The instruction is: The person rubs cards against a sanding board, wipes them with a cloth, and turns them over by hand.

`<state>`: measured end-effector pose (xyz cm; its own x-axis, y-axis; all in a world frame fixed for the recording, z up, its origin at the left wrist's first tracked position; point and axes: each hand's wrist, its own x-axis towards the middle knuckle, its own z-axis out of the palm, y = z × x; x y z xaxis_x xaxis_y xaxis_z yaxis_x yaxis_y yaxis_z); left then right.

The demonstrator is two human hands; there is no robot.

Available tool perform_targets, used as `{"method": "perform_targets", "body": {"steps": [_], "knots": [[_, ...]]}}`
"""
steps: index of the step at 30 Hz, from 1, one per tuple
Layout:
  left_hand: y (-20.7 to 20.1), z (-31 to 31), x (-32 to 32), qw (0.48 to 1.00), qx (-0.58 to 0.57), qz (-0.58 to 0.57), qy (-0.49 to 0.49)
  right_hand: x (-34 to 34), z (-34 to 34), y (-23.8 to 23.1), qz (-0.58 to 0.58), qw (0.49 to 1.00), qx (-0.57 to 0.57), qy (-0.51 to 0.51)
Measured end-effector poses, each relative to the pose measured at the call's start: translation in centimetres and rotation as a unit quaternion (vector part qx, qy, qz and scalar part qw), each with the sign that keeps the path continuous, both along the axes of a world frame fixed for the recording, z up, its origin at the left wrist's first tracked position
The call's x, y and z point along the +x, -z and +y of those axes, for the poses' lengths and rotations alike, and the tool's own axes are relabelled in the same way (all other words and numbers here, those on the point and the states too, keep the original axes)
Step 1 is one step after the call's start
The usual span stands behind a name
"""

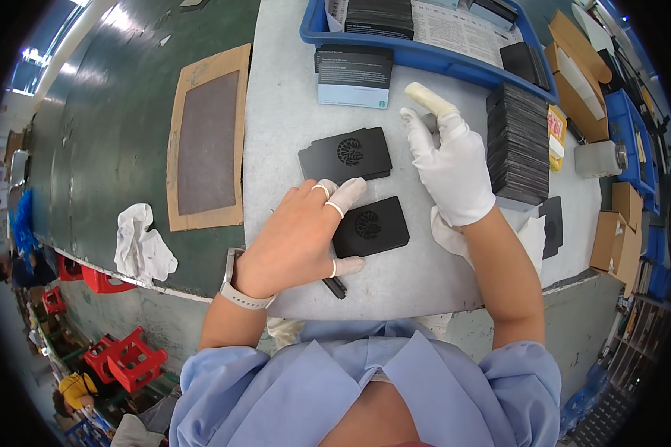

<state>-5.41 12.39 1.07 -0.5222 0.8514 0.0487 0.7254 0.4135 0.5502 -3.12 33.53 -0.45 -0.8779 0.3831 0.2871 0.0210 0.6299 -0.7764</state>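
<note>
My left hand (294, 238), with white finger cots on thumb and some fingertips, spans a small stack of black cards (371, 227) lying on the pale table mat. Its thumb is at the near edge, its fingers at the far edge. Just beyond lies another loose stack of black cards (347, 153) with an embossed round emblem. My right hand (455, 164), in a white glove with a cream cot on the index finger, hovers right of the cards. Its thumb and index finger are apart, with nothing visible between them. A small black object (335, 287) lies below my left thumb.
A long row of black cards (518, 145) stands to the right. Behind are printed boxes (354, 78) and a blue tray (425, 56). A cardboard-backed grey pad (209, 141) and white cloth (143, 242) lie left. A jar (598, 159) and cardboard boxes (615, 231) stand far right.
</note>
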Motion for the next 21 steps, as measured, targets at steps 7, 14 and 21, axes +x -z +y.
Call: {"method": "perform_targets", "body": {"steps": [7,14,21], "knots": [[-0.1,0.1,-0.1,1.000,-0.001,0.008,0.007,0.1,0.0,-0.2,-0.001,1.000,-0.004,0.007],[-0.2,-0.1,-0.5,0.996,0.086,0.005,-0.005,0.2,0.7,0.1,0.011,0.998,-0.057,-0.001],[0.5,-0.3,-0.4,0.972,0.228,-0.034,-0.054,1.8,-2.5,-3.8,-0.043,0.982,-0.046,-0.176]]}}
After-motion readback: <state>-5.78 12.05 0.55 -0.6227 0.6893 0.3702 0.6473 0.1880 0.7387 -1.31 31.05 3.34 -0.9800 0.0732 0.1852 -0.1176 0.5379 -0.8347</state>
